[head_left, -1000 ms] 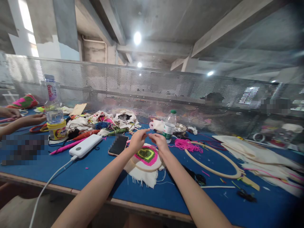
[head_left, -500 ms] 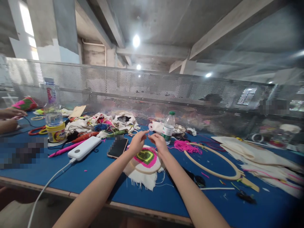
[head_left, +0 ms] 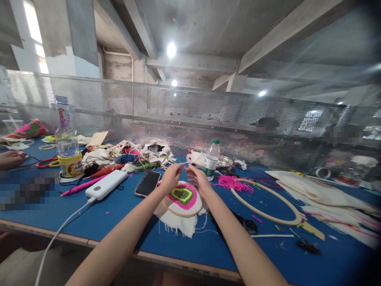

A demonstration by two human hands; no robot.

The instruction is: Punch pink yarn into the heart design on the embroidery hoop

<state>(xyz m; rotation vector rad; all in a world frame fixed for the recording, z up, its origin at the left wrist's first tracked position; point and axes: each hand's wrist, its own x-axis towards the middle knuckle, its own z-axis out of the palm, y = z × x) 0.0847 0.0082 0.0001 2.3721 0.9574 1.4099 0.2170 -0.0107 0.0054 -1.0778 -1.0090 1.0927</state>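
Observation:
My left hand (head_left: 170,178) and my right hand (head_left: 199,178) are raised side by side, fingertips nearly meeting, just above a small wooden embroidery hoop (head_left: 177,211). The hoop holds white cloth (head_left: 178,224) with a pink, green and yellow tufted patch (head_left: 183,196), lying on the blue table (head_left: 125,214). Left thumb and forefinger point toward the right hand's fingers. Anything pinched between them is too thin to see.
A phone (head_left: 147,183), a white power bank (head_left: 106,184) with its cable, a large empty hoop (head_left: 268,202), pink yarn (head_left: 233,182) and a small water bottle (head_left: 212,158) surround the work. Fabric scraps (head_left: 131,153) lie behind, white cloths (head_left: 321,194) right. A co-worker's hand (head_left: 10,159) rests far left.
My hands stay over the hoop, fingers shifting slightly; the right hand's fingers spread a little. The co-worker's hands at far left have drawn back toward the edge.

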